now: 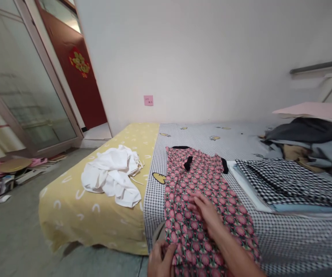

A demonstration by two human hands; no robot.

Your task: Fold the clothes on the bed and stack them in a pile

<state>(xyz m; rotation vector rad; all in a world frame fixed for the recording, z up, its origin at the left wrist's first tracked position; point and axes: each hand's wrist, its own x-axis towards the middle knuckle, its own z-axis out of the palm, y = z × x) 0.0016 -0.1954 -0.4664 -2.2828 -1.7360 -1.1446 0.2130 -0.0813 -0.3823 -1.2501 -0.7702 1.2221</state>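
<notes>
Live at the bed (68,207), and the right hand (208,215) is lying across a pink tulip-print dress (196,181), its fingers (196,204) together and flat, pointing left, clamping nothing. The left hand (161,261) is the nearer one to the camera, its fingers (168,250) curling in and pinching the dress's near left edge. The dress is stretching away beyond the right fingers, long axis running straight ahead. A white cloth (111,177) is lying left of the fingers, a folded checked stack (287,184) right of them.
</notes>
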